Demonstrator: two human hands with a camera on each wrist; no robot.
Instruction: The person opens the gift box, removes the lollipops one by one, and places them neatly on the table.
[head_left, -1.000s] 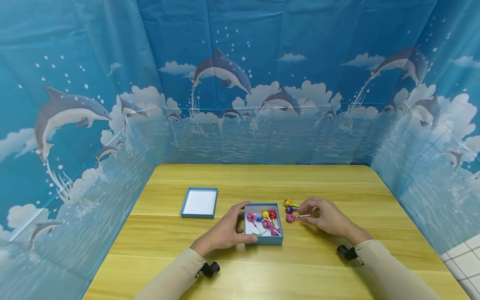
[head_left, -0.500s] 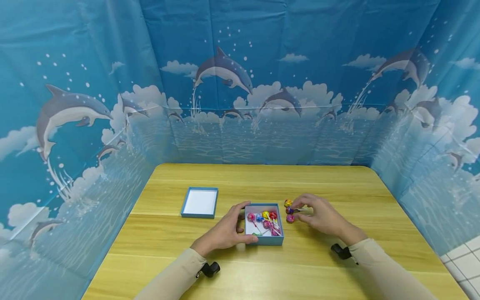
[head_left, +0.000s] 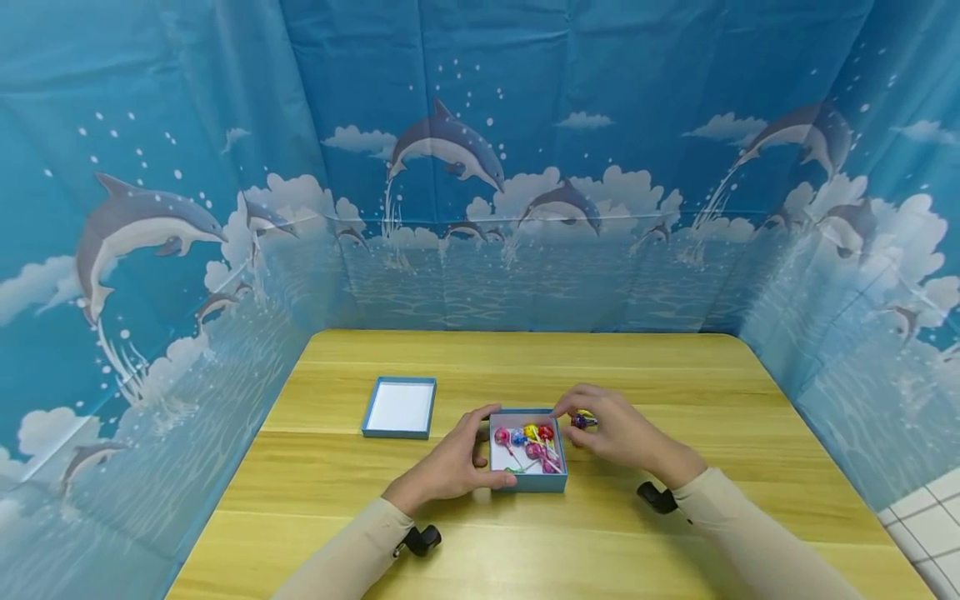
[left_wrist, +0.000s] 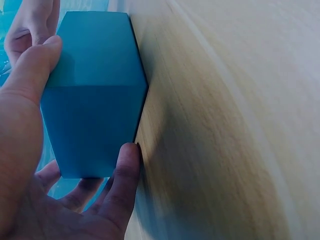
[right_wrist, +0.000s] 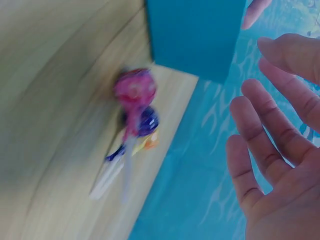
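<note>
A blue square box [head_left: 534,482] stands on the table with several lollipops in it, among them a pink one [head_left: 502,435] and a red one [head_left: 546,432]. My left hand [head_left: 450,463] grips its left side, thumb at the near wall. My right hand [head_left: 622,433] is by the box's right rim and holds nothing; its fingers spread loosely in the right wrist view. Below those fingers a pink lollipop [right_wrist: 135,89], a purple lollipop [right_wrist: 148,121] and a yellow lollipop [right_wrist: 151,139] lie bunched on the table, partly hidden by the hand in the head view.
A blue-rimmed box lid [head_left: 400,407], white inside, lies left of the box. The wooden table [head_left: 660,358] meets a dolphin-print curtain [head_left: 480,275] at the back and sides.
My right hand has moved left from the lollipops' sticks, past their heads, to the box's right edge. The left hand and box have stayed in place.
</note>
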